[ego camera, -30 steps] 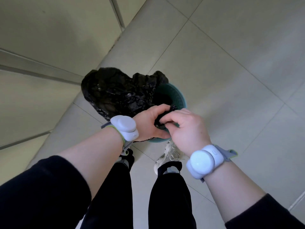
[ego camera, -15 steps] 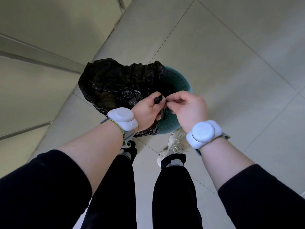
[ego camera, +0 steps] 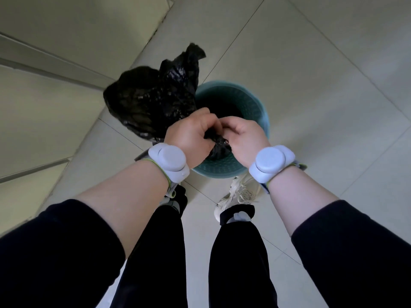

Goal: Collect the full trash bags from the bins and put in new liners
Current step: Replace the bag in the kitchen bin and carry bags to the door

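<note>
Both the left hand (ego camera: 189,138) and right hand (ego camera: 244,136) pinch the black trash bag (ego camera: 151,101) above the teal bin (ego camera: 251,103); thin, limp, probably light; best gripped at its gathered neck.

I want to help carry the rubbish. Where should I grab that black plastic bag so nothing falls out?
Take the crumpled black plastic trash bag by its gathered, twisted neck, where the left hand and right hand pinch it now. Probably come from above: the neck is thin enough for a full grip, and the bulging body hangs away from it beside the round teal plastic bin.
</note>
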The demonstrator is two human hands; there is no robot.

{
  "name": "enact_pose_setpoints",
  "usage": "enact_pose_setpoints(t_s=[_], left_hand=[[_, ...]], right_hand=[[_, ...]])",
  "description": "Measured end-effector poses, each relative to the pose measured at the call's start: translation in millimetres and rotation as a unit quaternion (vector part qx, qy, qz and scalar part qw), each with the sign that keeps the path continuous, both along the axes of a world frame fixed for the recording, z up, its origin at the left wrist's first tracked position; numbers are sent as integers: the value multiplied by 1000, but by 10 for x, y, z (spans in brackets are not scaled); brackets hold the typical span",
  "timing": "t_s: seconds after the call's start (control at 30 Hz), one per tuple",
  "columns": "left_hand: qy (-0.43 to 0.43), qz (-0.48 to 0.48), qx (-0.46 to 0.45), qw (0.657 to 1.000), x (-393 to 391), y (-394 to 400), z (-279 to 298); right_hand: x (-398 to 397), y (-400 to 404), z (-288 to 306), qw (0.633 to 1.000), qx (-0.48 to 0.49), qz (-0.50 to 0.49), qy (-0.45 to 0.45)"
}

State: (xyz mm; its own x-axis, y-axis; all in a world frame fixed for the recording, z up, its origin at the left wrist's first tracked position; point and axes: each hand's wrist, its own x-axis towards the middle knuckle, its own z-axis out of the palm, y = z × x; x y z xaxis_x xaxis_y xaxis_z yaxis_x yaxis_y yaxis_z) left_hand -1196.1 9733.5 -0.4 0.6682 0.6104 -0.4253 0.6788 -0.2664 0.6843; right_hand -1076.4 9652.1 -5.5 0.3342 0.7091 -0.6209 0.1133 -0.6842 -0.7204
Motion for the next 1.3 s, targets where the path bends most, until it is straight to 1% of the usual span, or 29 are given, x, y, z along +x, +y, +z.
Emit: enact_pose_setpoints(t_s=[0.03, 0.1, 0.2, 0.3, 0.37, 0.4, 0.47, 0.5, 0.53, 0.6, 0.67, 0.73, 0.8, 0.83, 0.87, 0.9, 0.97, 1.0, 1.03, 1.07, 1.1, 1.13, 1.17, 1.23, 1.27, 1.3], left_hand=[[9, 3, 35, 999, -12, 2, -25], [8, 11, 68, 998, -34, -3, -81], [-17, 39, 56, 998, -60, -28, -146], [-63, 71, 27, 995, -97, -47, -165], [-84, 93, -3, 992, -118, -61, -188], [-91, 119, -20, 989, -128, -65, -202], [-101, 187, -45, 976, -170, -50, -259], [-103, 216, -46, 970, -205, -42, -297], [-101, 238, -42, 965, -254, -34, -338], [-81, 261, -38, 961, -361, -24, -428], [-43, 268, -40, 962, -457, -25, -526], [5, 280, -37, 959, -535, -19, -626], [51, 303, -43, 951, -608, 14, -727], [70, 318, -56, 944, -640, 30, -772], [86, 337, -73, 935, -668, 45, -810], [97, 361, -95, 923, -685, 57, -828], [106, 420, -139, 891, -702, 65, -831], [107, 446, -154, 875, -708, 72, -842], [108, 459, -166, 866, -706, 78, -842], [103, 466, -176, 861, -694, 85, -825], [91, 475, -181, 856, -676, 95, -804], [74, 485, -185, 851, -649, 100, -771], [56, 492, -184, 849, -626, 108, -741], [19, 490, -168, 855, -576, 135, -675], [2, 485, -154, 861, -547, 155, -623], [-9, 476, -138, 868, -522, 181, -584]], right_hand=[[-9, 8, -28, 1000, -12, 10, -2], [-25, 3, -72, 1000, -15, 14, 2], [-31, -31, -133, 1000, -1, 6, 1], [-5, -44, -216, 999, -13, -30, -9], [25, -48, -276, 997, -27, -68, -3], [41, -54, -308, 995, -35, -98, 7], [68, -65, -391, 979, -48, -193, 46], [82, -65, -429, 961, -51, -259, 85], [94, -64, -464, 932, -49, -331, 136], [127, -58, -521, 852, -43, -459, 248], [181, -52, -579, 777, -35, -535, 331], [247, -41, -640, 723, -18, -584, 368], [316, -30, -716, 682, -2, -633, 365], [347, -25, -757, 678, -3, -645, 351], [368, -30, -798, 695, -12, -641, 326], [382, -31, -833, 730, -25, -616, 294], [393, -44, -880, 824, -46, -522, 216], [393, -52, -894, 878, -49, -449, 161], [384, -64, -897, 929, -56, -354, 91], [369, -74, -888, 967, -68, -244, 10], [346, -81, -874, 984, -75, -149, -60], [309, -88, -858, 989, -75, -71, -105], [268, -90, -842, 989, -71, 5, -127], [191, -71, -836, 976, -71, 155, -134], [156, -50, -836, 963, -85, 214, -142], [131, -16, -827, 949, -107, 252, -155]])
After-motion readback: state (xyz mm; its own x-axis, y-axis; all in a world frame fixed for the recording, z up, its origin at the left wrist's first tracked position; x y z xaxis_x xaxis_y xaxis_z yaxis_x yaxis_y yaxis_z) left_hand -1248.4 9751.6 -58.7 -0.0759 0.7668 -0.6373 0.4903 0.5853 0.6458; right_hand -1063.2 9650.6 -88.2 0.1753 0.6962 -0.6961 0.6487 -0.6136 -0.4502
